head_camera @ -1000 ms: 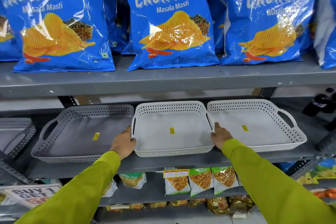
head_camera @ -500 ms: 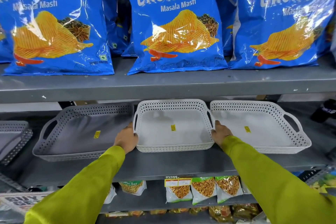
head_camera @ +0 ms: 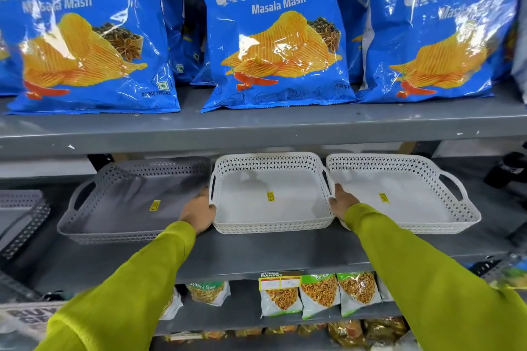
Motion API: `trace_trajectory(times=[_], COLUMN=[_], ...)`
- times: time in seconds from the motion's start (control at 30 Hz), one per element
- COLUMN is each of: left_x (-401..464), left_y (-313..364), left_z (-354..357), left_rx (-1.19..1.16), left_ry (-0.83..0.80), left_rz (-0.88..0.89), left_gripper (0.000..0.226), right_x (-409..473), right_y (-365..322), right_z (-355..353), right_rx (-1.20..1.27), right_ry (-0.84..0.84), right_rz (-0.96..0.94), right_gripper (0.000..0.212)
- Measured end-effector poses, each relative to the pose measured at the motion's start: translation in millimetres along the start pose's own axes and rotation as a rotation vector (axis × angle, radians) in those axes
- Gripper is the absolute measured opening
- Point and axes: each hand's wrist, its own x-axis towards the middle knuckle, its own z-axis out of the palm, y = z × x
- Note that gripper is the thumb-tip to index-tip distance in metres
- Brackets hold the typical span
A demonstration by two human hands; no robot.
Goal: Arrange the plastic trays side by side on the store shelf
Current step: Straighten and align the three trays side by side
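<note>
Head view. We see three plastic trays in a row on the grey middle shelf [head_camera: 256,253]: a grey tray [head_camera: 128,202] at left, a white middle tray [head_camera: 271,208], and a white right tray [head_camera: 405,196]. Compared with a second ago, the middle tray sits farther back from the shelf's front edge, and its rear wall now lies close to level with its neighbours' rear walls; the camera has also drawn closer and tilted, so the bags above fill more of the frame. The left hand [head_camera: 199,209] grips the middle tray's left handle end, fingers curled around the rim, overlapping the grey tray's right edge. The right hand [head_camera: 340,198] clasps the right handle end in the same way, lying over the near left corner of the right tray. Both sleeves [head_camera: 427,279] are yellow-green.

Each tray floor bears a small yellow sticker [head_camera: 270,196]; its print is too small to read. The blue bags [head_camera: 273,31] on the upper shelf read "CRUNCHEM", "Masala Masti" and "POTATO WAFERS". Below, a yellow tag [head_camera: 279,281] reads "SUPER MARKET" above snack packets [head_camera: 319,293].
</note>
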Motion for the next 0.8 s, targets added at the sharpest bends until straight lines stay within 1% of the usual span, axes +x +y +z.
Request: trace_trajectory(times=[0.13, 0.47, 0.63, 0.8], left_x=[-11, -39, -47, -47], left_y=[-3, -8, -11, -11], left_z=[2, 3, 8, 15], left_rx=[0.032, 0.001, -0.032, -0.093], left_ry=[0.027, 0.005, 0.005, -0.006], left_rz=[-0.013, 0.0, -0.008, -0.023], left_gripper=[0.05, 0.067, 0.069, 0.063], right_x=[-9, -32, -42, -56], right_y=[3, 10, 14, 16], right_z=[4, 9, 9, 8], right_rx=[0.006, -0.011, -0.03, -0.06], right_ry=[0.009, 0.011, 0.013, -0.019], right_rz=[-0.003, -0.004, -0.007, 0.011], right_gripper=[0.058, 0.054, 0.051, 0.058])
